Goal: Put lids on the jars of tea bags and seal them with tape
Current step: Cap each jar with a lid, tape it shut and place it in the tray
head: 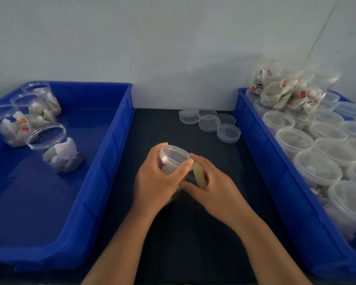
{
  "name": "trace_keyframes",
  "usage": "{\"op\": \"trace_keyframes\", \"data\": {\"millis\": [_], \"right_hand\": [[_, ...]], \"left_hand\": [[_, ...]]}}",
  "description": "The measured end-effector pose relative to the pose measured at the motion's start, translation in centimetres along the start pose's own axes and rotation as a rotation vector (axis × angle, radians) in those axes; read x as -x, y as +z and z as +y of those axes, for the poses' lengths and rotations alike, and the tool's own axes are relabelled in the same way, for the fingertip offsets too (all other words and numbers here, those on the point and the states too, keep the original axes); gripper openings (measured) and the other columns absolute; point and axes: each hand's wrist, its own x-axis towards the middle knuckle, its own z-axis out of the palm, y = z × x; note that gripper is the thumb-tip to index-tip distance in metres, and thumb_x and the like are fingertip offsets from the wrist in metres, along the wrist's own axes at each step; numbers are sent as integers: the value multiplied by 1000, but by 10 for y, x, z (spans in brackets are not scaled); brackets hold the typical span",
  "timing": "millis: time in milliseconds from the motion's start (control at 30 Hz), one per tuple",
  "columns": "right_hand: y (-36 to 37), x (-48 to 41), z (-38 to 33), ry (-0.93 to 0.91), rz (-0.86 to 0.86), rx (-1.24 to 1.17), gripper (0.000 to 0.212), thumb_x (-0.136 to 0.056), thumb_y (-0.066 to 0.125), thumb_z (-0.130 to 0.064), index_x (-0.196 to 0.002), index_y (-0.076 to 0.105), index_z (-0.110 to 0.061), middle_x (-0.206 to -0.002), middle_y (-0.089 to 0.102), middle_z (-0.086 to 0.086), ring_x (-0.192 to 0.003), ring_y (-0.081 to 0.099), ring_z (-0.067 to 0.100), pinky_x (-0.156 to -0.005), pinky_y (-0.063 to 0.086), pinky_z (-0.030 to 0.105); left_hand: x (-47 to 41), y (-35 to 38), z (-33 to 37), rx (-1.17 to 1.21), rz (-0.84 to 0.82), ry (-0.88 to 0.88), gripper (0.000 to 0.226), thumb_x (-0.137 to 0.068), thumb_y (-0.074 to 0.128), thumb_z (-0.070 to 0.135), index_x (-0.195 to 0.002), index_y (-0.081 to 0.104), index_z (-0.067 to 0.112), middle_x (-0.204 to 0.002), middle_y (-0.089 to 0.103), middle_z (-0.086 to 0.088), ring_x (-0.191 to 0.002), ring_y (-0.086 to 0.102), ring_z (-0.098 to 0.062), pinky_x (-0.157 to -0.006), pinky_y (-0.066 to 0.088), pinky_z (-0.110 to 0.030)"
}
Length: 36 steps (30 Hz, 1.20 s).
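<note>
Above the middle of the dark table (pixel 162 128), the left hand (pixel 156 182) wraps round a tilted, lidded tea-bag jar (pixel 174 156); the right hand (pixel 212 188) pinches a tape roll (pixel 199 175) against its right side. Should the jar twist in that grip, the tape would likely wrinkle or miss the lid seam

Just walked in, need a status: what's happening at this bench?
A person's left hand grips a lidded jar of tea bags over the dark table, while the right hand holds a roll of tape against its side. Four unlidded jars sit in the left blue bin, many lidded jars fill the right blue bin, and spare lids lie on the table.
</note>
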Motion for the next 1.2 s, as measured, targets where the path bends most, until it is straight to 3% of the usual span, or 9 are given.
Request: {"op": "trace_keyframes", "data": {"millis": [100, 233, 433, 600, 767, 967, 1067, 1133, 1200], "right_hand": [[-1, -3, 5, 8, -28, 9, 73, -90, 71, -60, -150, 31, -58, -105, 47, -58, -102, 52, -24, -76, 41, -2], [-14, -7, 12, 17, -172, 77, 70, -87, 51, -81, -149, 24, -66, -101, 63, -34, -92, 64, -9, -64, 48, 14], [-32, -15, 22, 0, -182, 93, 52, -100, 44, -66, -147, 23, -72, -85, 69, -2, -72, 65, 13, -67, 54, 20], [-30, -12, 27, -76, -204, 82, 55, -92, 52, -69, -142, 31, -77, -96, 64, -28, -83, 64, 3, -72, 49, 11], [-33, -11, 28, -66, -161, 89, 57, -88, 39, -81, -144, 33, -74, -94, 63, -29, -83, 64, 2, -73, 50, 13], [-27, -9, 21, -50, -91, 57, 44, -97, 48, -66, -141, 46, -66, -96, 62, -44, -86, 64, -4, -75, 45, 5], [-20, -5, 19, -23, -32, 40, 44, -100, 53, -60, -143, 54, -54, -95, 64, -39, -82, 65, -3, -71, 46, 7], [-17, -3, 19, 1, -4, 40, 44, -101, 56, -58, -144, 56, -50, -94, 64, -39, -83, 64, -6, -69, 46, 6], [-14, 0, 18, 18, 23, 41, 44, -100, 57, -58, -144, 57, -48, -90, 60, -47, -85, 62, -14, -71, 44, 4]], "left_hand": [[-11, -7, -5, 37, -55, 5, 73, -72, 66, 81, -135, 50, 49, -112, 62, 35, -108, 56, 20, -75, 48, -7], [-24, -22, -12, 126, -118, 27, 64, -80, 62, 77, -133, 59, 41, -116, 62, 41, -109, 61, 16, -80, 44, 0], [-35, -32, -27, 315, -435, 13, 64, -89, 55, 63, -138, 64, 22, -127, 74, 3, -121, 69, -15, -103, 54, -35], [-41, -26, -26, 454, -567, -76, 64, -90, 55, 63, -133, 68, 17, -124, 75, -12, -117, 71, -30, -100, 56, -43], [-47, -24, -26, 489, -555, -100, 65, -85, 60, 68, -118, 70, 13, -109, 77, -8, -97, 74, -20, -83, 60, -30], [-48, -21, -26, 420, -583, -73, 69, -88, 54, 69, -117, 67, 7, -99, 75, 1, -88, 71, -12, -78, 57, -24], [-45, -23, -20, 272, -498, -10, 46, -101, 52, 59, -119, 72, 21, -104, 78, 11, -93, 73, -3, -78, 54, -14], [-42, -31, -13, 196, -382, 79, 32, -103, 55, 48, -132, 65, 37, -113, 74, 20, -104, 71, 0, -81, 52, -10], [-33, -36, -5, 102, -325, 128, 42, -98, 50, 65, -139, 53, 56, -117, 68, 31, -107, 67, 8, -79, 51, -7]]}}
